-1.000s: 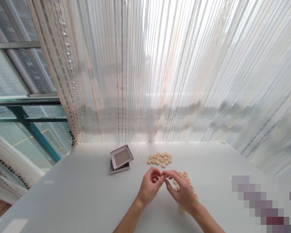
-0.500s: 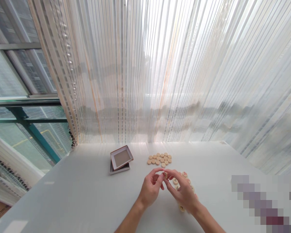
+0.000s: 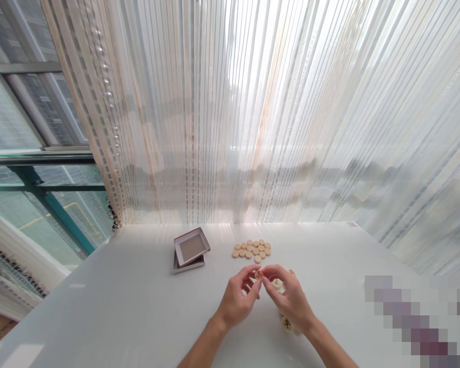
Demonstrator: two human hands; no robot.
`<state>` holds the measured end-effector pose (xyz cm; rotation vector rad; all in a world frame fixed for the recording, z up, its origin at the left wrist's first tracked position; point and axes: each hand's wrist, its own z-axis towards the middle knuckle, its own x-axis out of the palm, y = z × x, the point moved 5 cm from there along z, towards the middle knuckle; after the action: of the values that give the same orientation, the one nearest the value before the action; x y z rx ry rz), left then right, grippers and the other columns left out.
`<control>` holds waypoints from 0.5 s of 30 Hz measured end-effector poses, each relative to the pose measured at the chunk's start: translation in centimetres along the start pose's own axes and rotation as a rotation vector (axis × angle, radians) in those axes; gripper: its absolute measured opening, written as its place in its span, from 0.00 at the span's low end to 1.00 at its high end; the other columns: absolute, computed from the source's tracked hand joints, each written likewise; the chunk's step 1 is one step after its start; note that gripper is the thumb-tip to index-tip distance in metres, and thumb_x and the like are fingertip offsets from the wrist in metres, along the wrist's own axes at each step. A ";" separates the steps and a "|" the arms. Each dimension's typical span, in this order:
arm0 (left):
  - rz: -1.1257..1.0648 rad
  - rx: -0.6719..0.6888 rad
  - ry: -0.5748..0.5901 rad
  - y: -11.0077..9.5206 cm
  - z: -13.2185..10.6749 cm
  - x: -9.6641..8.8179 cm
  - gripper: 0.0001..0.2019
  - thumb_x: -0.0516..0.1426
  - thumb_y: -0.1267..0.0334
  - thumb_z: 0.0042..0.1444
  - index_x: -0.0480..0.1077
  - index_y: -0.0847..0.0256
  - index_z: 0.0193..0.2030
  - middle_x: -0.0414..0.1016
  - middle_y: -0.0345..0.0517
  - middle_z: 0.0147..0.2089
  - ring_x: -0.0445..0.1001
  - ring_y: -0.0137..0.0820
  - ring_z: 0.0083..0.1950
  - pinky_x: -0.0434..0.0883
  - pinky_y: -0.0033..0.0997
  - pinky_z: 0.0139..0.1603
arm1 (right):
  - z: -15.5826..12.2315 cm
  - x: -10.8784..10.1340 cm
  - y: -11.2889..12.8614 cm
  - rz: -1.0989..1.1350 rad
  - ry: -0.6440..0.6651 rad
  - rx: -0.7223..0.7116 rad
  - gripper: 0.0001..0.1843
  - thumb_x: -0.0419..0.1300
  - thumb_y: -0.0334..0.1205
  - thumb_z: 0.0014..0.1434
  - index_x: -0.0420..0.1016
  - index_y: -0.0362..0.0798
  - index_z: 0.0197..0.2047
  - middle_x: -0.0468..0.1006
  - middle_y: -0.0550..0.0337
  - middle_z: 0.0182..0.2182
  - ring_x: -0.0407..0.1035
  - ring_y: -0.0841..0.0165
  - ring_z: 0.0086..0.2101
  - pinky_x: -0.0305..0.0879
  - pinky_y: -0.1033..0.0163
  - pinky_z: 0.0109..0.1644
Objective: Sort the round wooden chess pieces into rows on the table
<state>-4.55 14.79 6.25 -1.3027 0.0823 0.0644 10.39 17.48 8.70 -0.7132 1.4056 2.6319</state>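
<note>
A red-marked disc (image 3: 258, 275) is pinched between the left hand (image 3: 235, 299) and right hand (image 3: 292, 300) (on the near side of the plain discs (image 3: 255, 251)) and could be dropped if either pinch were loosened.

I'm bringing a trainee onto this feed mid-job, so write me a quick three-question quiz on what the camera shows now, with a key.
1. True or false: the held piece, between the left hand and right hand, shows a red character.

2. Which lies left of the blank-faced pieces?
A) a cup
B) box parts, one resting on the other
C) a pair of scissors

3. Fill in: the near piece, just left of the right wrist, bears a ____ character.

Key: 1. True; 2. B; 3. black
</note>
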 end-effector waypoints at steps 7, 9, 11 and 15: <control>0.209 0.122 0.017 -1.2 -0.5 0.3 0.15 0.58 0.60 0.63 0.73 0.56 0.55 0.81 0.48 0.43 0.76 0.31 0.32 0.72 0.27 0.32 | 0.0 0.0 -0.3 -0.054 -0.025 0.031 0.10 0.60 0.48 0.65 0.76 0.51 0.40 0.82 0.60 0.33 0.77 0.66 0.34 0.73 0.62 0.43; 0.274 0.163 0.022 -1.3 -0.6 0.3 0.15 0.57 0.62 0.63 0.72 0.54 0.56 0.81 0.47 0.44 0.77 0.31 0.32 0.73 0.29 0.33 | 0.0 0.1 -0.4 -0.053 -0.025 0.039 0.10 0.61 0.48 0.65 0.76 0.51 0.39 0.82 0.60 0.33 0.77 0.66 0.34 0.73 0.62 0.43; 0.340 0.191 0.018 -1.4 -0.7 0.3 0.15 0.57 0.63 0.63 0.71 0.53 0.57 0.82 0.46 0.44 0.77 0.31 0.31 0.73 0.29 0.34 | 0.0 0.1 -0.5 -0.048 -0.026 0.045 0.10 0.60 0.48 0.65 0.76 0.51 0.39 0.83 0.60 0.34 0.78 0.66 0.34 0.73 0.62 0.43; 0.388 0.209 -0.010 -1.6 -0.8 0.2 0.13 0.56 0.62 0.64 0.70 0.54 0.55 0.81 0.45 0.42 0.77 0.30 0.29 0.72 0.28 0.32 | 0.1 0.1 -0.4 -0.035 -0.034 0.034 0.10 0.58 0.47 0.67 0.76 0.50 0.39 0.83 0.60 0.33 0.78 0.66 0.35 0.73 0.62 0.44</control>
<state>-4.25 13.62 7.62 -1.0629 0.3246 0.3838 10.40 17.74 8.40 -0.6795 1.4129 2.5745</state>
